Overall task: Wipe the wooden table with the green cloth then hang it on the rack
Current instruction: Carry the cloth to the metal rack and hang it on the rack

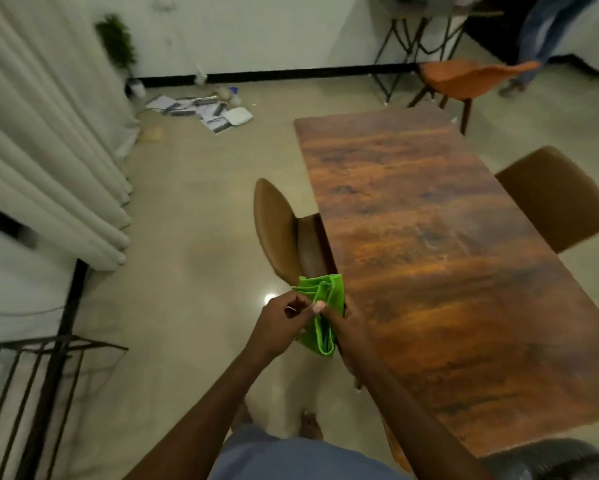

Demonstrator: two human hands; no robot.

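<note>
Green cloth (320, 313) hangs folded between both hands, just off the long left edge of the wooden table (429, 258), which serves as the landmark for everything else. Its long axis runs nearly parallel to that table edge, from a bunched upper end with several layered folds down to a rounded fold at the bottom. None of the cloth lies on the tabletop; it hangs over the floor beside the edge, in front of the brown chair (280, 230) tucked against the table's left side.

Left hand (284, 323) sits on the side of the cloth away from the table, fingers curled and pinching the cloth's outer edge near its upper half. Right hand (343, 323) is on the table side, thumb pressed across the folds and fingers wrapped behind, so both hands are closed on the cloth and touching or nearly touching each other.

Judging by the folding grip and the turn away from the tabletop, wiping looks finished and the cloth is being gathered for hanging. The dark metal rack (49, 348) stands well away from the table on its left side, near the curtain (49, 140), with the open floor between. From the hands it lies to the left and slightly nearer the person, so the left hand is the closer one. I expect the cloth's long axis will need turning across a rail to drape over it.
</note>
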